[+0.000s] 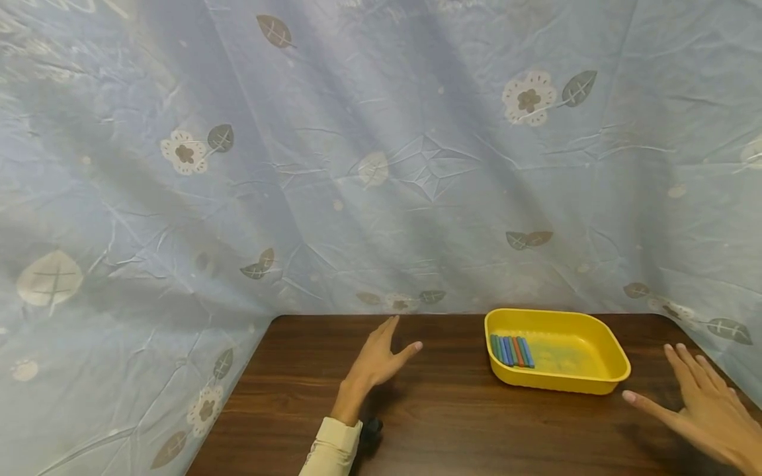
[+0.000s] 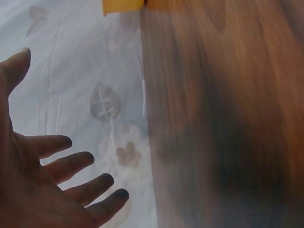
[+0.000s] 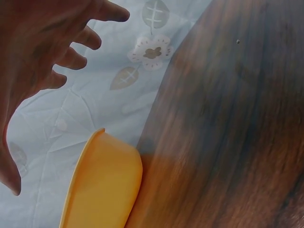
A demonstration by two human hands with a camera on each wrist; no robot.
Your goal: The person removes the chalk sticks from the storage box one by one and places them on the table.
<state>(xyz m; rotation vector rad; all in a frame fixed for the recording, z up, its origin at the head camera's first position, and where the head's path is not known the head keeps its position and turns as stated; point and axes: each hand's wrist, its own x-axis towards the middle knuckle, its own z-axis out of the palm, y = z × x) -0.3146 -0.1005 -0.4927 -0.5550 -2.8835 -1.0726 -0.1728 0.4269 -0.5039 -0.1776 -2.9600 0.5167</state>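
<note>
A yellow plastic basin (image 1: 565,382) stands on the brown wooden table, right of centre in the head view. Along its left side lies a row of several coloured sticks (image 1: 512,351) in green, blue and red, like chalks. My left hand (image 1: 376,357) hovers over the table to the left of the basin, fingers stretched and thumb apart, holding nothing. My right hand (image 1: 708,410) hangs in the air just right of the basin, fingers spread, also without anything in it. In the right wrist view the basin's outer wall (image 3: 107,185) shows below the hand.
The dark wood table (image 1: 440,423) reaches back to a pale blue curtain (image 1: 381,172) with leaf and flower prints, which hangs behind it and down both sides. A small dark object (image 1: 372,430) shows beside the left wrist.
</note>
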